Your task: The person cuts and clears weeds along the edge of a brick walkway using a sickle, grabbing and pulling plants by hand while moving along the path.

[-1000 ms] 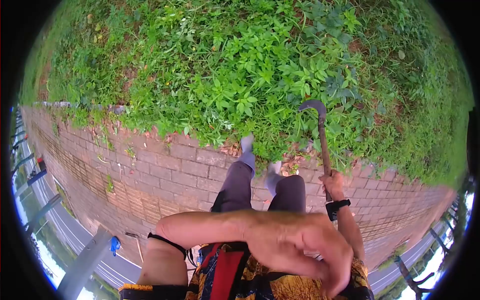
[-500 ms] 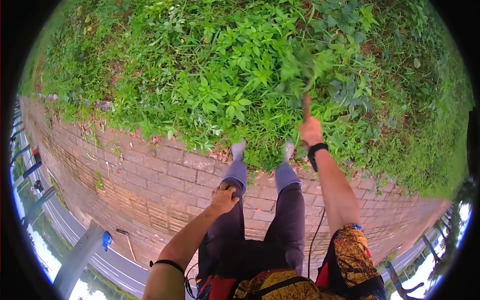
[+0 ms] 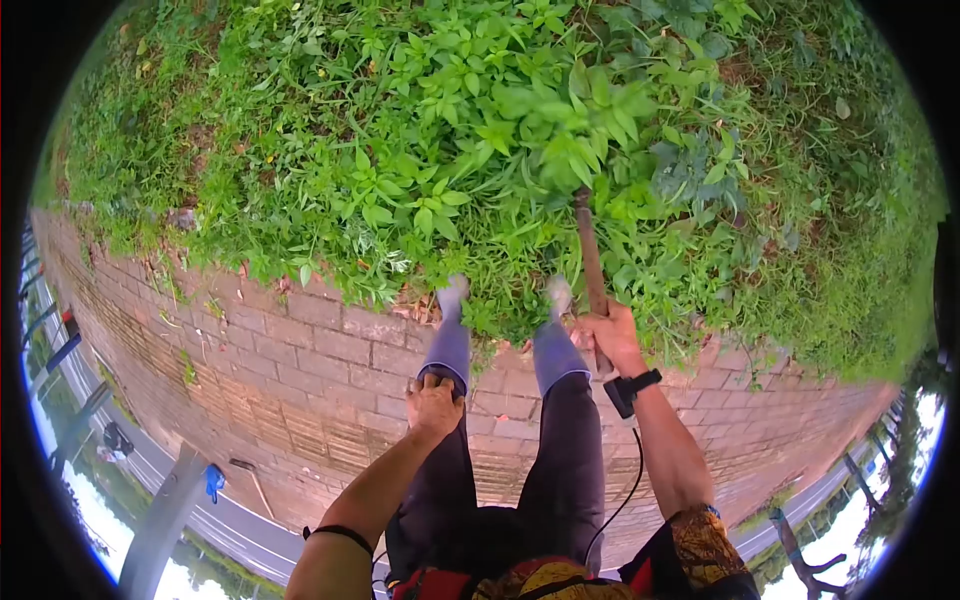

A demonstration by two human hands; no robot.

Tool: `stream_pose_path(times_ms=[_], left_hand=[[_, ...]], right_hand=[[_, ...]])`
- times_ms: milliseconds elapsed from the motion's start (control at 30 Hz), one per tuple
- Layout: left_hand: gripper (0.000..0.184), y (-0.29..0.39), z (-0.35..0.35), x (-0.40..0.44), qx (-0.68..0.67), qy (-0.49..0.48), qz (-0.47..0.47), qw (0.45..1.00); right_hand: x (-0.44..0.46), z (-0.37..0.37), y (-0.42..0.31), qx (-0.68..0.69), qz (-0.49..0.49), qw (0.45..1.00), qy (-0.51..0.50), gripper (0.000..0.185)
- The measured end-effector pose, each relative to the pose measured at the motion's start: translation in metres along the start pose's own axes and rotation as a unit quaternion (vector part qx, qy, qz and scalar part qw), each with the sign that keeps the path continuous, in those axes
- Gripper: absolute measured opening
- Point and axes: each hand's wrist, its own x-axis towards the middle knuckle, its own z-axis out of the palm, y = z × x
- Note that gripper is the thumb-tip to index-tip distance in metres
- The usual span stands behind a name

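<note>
My right hand (image 3: 608,335) is closed around the wooden handle (image 3: 590,245) of a hand tool. The handle points away from me into the green weeds (image 3: 440,190), and leaves hide the tool's head, so its kind cannot be made out. A black band with a dark device (image 3: 630,390) is on that wrist. My left hand (image 3: 434,405) rests empty on my left knee, fingers apart over the top of the blue-grey boot (image 3: 447,345). Both boots stand where the paving meets the weeds.
Brick paving (image 3: 320,350) runs along the planted strip. A long-handled tool (image 3: 252,487) lies on it at lower left, near a post with a blue item (image 3: 214,482) on it. Beyond is a road (image 3: 230,535). A black cable (image 3: 625,500) hangs by my right side.
My right hand has come down toward me, and more of the handle shows. The blurred leaves around the tool's far end have shifted. My left hand stays on the knee.
</note>
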Motion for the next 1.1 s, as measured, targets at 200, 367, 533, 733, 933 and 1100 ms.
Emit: stream_pose_path(times_ms=[200, 367, 533, 733, 933, 1100], left_hand=[[0.040, 0.012, -0.010, -0.001, 0.011, -0.038, 0.007, 0.999], [0.041, 0.019, -0.010, 0.001, 0.028, -0.036, 0.005, 0.999], [0.041, 0.023, -0.012, 0.007, 0.022, -0.035, -0.001, 0.999], [0.041, 0.028, -0.009, 0.012, 0.042, -0.040, -0.010, 0.998], [0.040, 0.032, -0.007, 0.013, 0.050, -0.024, -0.008, 0.998], [0.041, 0.030, -0.010, 0.014, 0.050, -0.031, -0.010, 0.998]], right_hand=[[0.038, -0.003, -0.011, -0.015, 0.002, 0.984, 0.179, 0.019], [0.085, 0.024, -0.019, -0.255, -0.224, 0.927, 0.163, 0.024], [0.074, 0.018, -0.021, -0.314, -0.165, 0.933, 0.062, 0.031], [0.030, -0.010, 0.035, -0.210, -0.145, 0.962, 0.097, 0.028], [-0.001, -0.019, 0.013, 0.053, -0.010, 0.988, 0.146, 0.021], [0.043, -0.024, 0.019, -0.171, -0.156, 0.955, 0.183, 0.024]])
